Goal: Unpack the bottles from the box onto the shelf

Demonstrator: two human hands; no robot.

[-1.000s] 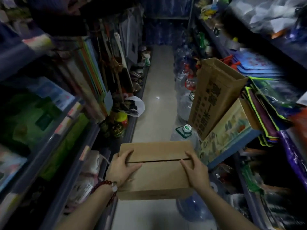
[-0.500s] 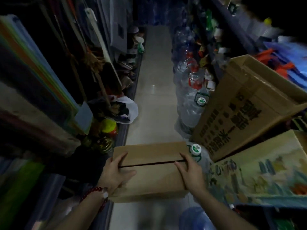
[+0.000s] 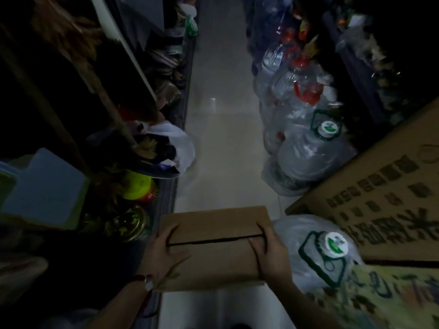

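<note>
Closed cardboard box (image 3: 215, 245) carried low over the aisle floor (image 3: 221, 129), left hand (image 3: 164, 251) and right hand (image 3: 270, 255) clasping opposite ends; probably heavy with bottles, stiff-walled, best supported underneath

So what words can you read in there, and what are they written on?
Big tilted carton: rows of dark printed characters, too blurred and dim to read.
Colourful box at lower right: large painted characters, cut off and blurred, not readable.
Water jug caps: a green and white logo, no legible words.
Small box held by both hands: no print visible.
</note>
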